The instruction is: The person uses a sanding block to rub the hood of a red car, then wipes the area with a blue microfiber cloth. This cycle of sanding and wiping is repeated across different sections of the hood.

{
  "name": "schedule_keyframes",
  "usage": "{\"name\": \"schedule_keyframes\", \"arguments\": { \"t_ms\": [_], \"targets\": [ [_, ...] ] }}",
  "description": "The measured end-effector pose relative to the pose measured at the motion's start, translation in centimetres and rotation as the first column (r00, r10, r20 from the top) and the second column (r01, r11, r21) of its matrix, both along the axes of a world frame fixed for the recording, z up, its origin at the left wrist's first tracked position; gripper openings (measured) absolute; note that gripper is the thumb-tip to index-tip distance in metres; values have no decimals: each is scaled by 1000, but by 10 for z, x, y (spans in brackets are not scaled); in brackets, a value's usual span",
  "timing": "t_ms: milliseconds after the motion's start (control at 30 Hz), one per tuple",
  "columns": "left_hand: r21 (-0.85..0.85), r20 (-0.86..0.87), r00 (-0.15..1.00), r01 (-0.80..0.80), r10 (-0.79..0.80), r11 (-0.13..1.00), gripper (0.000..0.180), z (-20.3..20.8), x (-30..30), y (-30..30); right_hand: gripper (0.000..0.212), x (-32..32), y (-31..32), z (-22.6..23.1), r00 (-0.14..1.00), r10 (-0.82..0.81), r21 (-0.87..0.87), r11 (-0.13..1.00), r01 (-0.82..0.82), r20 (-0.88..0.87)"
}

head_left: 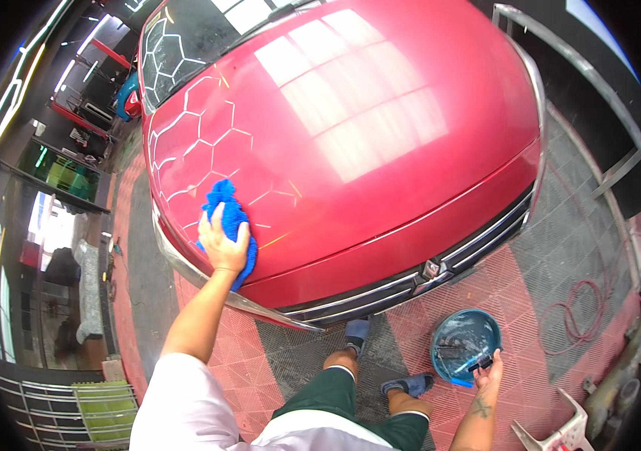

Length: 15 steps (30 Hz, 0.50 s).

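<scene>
My left hand [221, 242] presses a fluffy blue microfiber cloth [237, 222] onto the near left corner of a red car hood [350, 195]. Its fingers lie over the cloth, which bunches out above and beside them. Low on the right, my right hand [492, 370] is closed around a small tool with a black part [480, 364] and a bluish length; its exact kind is hard to make out. This hand is held over the rim of a round teal bucket [436, 349] on the floor. A bright blue strip [462, 382] shows at the bucket's near edge.
The car's grille [358, 298] faces me, just beyond my feet. Red and grey floor tiles [501, 289] surround it. A thin red hose [577, 331] coils at right, near a white plastic piece of furniture [559, 427]. A metal frame [598, 83] stands at far right.
</scene>
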<state>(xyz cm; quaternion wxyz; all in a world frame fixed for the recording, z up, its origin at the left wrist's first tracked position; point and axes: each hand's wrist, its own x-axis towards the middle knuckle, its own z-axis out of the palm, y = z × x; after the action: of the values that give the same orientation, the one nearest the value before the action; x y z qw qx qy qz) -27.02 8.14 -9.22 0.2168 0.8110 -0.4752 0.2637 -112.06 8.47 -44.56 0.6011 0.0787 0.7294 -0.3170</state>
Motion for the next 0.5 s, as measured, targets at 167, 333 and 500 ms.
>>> {"name": "schedule_keyframes", "arguments": {
  "t_ms": [167, 333, 500],
  "targets": [
    [40, -51, 997, -52, 54, 998, 94, 9, -9, -4, 37, -37, -4, 131, 949, 16, -319, 940, -121, -314],
    [40, -65, 998, 1, 1, 999, 96, 20, -14, -2, 35, -106, 43, 196, 691, -150, -306, 946, -108, -707],
    [38, -168, 885, 447, -435, 894, 66, 51, 33, -1, 40, -142, 199, 286, 541, -165, -309, 933, -185, -824]
  ]
}}
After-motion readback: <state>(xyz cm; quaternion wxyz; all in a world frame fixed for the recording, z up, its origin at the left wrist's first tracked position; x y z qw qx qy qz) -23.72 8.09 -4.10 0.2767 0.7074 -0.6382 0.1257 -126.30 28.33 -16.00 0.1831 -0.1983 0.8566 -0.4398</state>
